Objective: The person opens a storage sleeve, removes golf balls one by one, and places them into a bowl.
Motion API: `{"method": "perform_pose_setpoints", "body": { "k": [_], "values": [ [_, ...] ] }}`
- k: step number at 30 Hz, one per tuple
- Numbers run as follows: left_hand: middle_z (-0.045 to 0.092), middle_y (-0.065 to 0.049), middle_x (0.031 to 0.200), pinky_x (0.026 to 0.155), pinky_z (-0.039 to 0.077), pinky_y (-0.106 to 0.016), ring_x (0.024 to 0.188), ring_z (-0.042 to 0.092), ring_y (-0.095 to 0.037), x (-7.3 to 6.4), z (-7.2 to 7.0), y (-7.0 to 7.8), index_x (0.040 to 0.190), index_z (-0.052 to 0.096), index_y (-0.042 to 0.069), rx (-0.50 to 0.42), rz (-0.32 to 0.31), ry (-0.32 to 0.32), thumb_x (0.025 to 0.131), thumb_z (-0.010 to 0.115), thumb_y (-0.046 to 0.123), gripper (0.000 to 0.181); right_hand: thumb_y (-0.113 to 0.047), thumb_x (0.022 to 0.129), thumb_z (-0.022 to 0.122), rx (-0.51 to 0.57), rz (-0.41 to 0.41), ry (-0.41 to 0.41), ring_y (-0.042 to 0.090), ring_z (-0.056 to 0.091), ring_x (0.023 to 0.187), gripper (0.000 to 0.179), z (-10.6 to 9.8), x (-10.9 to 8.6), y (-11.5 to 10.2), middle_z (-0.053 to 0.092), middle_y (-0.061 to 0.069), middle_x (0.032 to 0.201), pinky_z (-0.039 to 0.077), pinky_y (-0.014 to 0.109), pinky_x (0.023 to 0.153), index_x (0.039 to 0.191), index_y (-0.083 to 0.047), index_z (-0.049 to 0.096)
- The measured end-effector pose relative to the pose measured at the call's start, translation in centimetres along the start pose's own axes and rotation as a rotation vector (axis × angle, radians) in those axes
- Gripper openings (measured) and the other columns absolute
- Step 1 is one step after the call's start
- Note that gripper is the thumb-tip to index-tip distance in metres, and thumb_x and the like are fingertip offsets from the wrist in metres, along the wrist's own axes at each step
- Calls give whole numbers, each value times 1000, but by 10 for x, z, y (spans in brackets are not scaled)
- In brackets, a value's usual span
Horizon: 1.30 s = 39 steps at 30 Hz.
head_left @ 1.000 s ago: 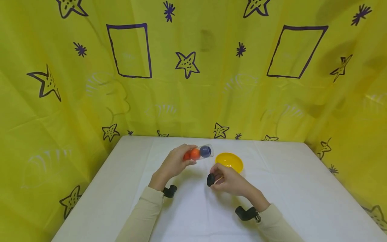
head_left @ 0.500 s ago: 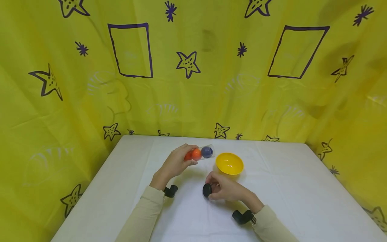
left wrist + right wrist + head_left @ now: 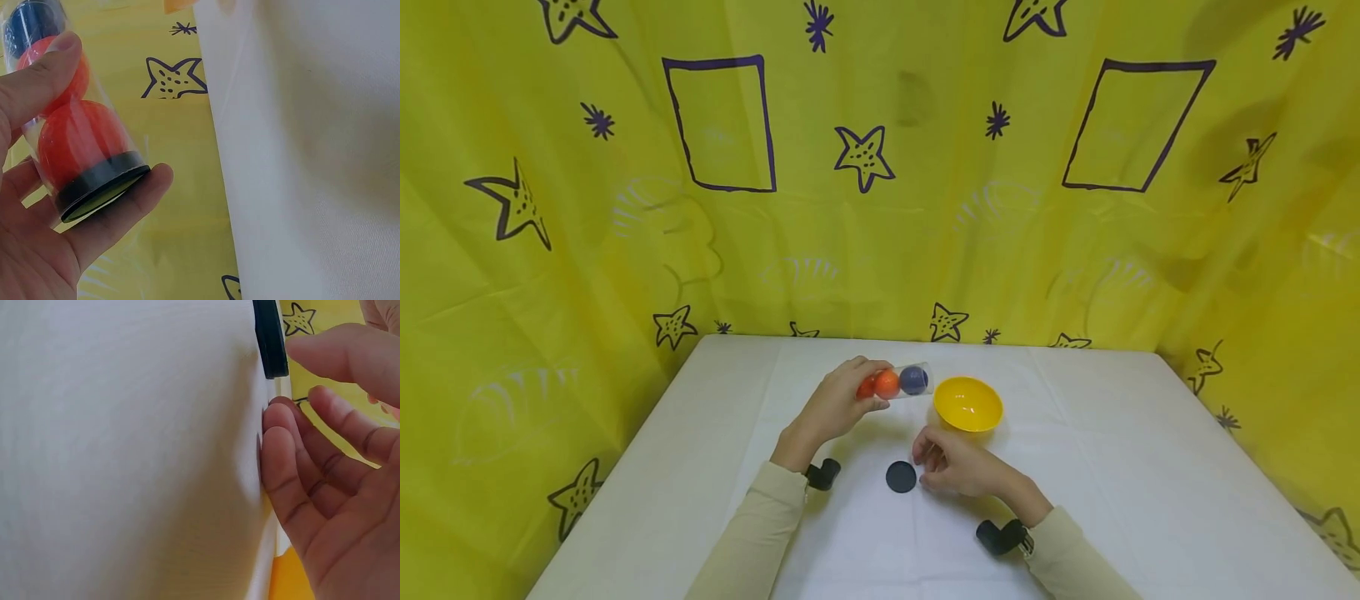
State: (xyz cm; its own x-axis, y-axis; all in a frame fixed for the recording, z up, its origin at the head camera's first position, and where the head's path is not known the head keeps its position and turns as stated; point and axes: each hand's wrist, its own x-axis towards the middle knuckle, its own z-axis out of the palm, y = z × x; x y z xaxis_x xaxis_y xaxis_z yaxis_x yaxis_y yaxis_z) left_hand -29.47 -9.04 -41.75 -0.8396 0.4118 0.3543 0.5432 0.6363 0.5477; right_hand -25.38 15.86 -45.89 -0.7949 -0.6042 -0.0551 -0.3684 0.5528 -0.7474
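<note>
Left hand: the left hand [image 3: 838,402] is gripping the tube [image 3: 901,382], its thumb lying across the clear wall and its fingers wrapping the other side.
Tube: it is sticking out sideways from the left fingers, held above the table, its far end pointing toward the bowl's side.
Balls: three are sitting in a row inside the tube; the red ball [image 3: 866,387] is resting deepest in the left hand, the orange ball [image 3: 887,384] is sitting just past the fingertips, and the blue ball [image 3: 913,381] is lying farthest from them, near the far end.
Base: the black base [image 3: 103,184] is closing the tube's near end, one left finger running along its edge.
Right hand: the right hand [image 3: 958,465] is holding nothing; its fingers are curving loosely, the thumb standing apart from them in a moderate gap.
Lid: the black lid [image 3: 901,477] is lying flat on the table, just beside the right thumb tip; whether they are touching, I cannot tell.
Bowl: the yellow bowl [image 3: 958,392] is standing upright just beyond the right fingers.
Table: the white table [image 3: 1112,433] is spreading beneath both hands.
Curtain: the yellow curtain [image 3: 887,250] is hanging well beyond all the fingers, showing dark stars.
</note>
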Motion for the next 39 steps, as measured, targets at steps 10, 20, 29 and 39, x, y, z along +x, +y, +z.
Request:
{"method": "perform_pose_setpoints", "body": {
  "k": [10, 20, 29, 39],
  "values": [
    [65, -4, 119, 101, 52, -46, 112, 60, -24, -2, -1, 3, 134, 64, 18, 23, 8, -3, 85, 84, 20, 54, -10, 90, 77, -22, -22, -43, 16, 56, 85, 26, -4, -1, -1, 62, 4, 98, 50, 21, 76, 110, -9, 61],
    [64, -3, 115, 97, 53, -42, 107, 60, -22, -1, 1, 2, 133, 65, 19, 40, 36, 0, 84, 84, 21, 53, -16, 94, 74, -7, -34, -79, 15, 59, 86, 24, -25, -10, -1, 63, 0, 94, 52, 21, 78, 110, -5, 61],
    [61, -1, 110, 91, 52, -38, 102, 56, -19, -1, 1, 5, 133, 66, 19, 34, 56, 3, 83, 85, 18, 53, -8, 98, 67, 139, -33, 106, 22, 61, 81, 20, -48, -16, -3, 62, 9, 90, 57, 27, 72, 110, 5, 60],
    [61, 1, 110, 88, 53, -34, 105, 58, -20, -2, -2, 13, 131, 68, 19, 41, 88, -6, 84, 85, 20, 51, -11, 97, 69, 191, -39, 284, 42, 64, 83, 34, -56, -16, -4, 65, 15, 99, 60, 40, 71, 123, 6, 54]
  ]
}}
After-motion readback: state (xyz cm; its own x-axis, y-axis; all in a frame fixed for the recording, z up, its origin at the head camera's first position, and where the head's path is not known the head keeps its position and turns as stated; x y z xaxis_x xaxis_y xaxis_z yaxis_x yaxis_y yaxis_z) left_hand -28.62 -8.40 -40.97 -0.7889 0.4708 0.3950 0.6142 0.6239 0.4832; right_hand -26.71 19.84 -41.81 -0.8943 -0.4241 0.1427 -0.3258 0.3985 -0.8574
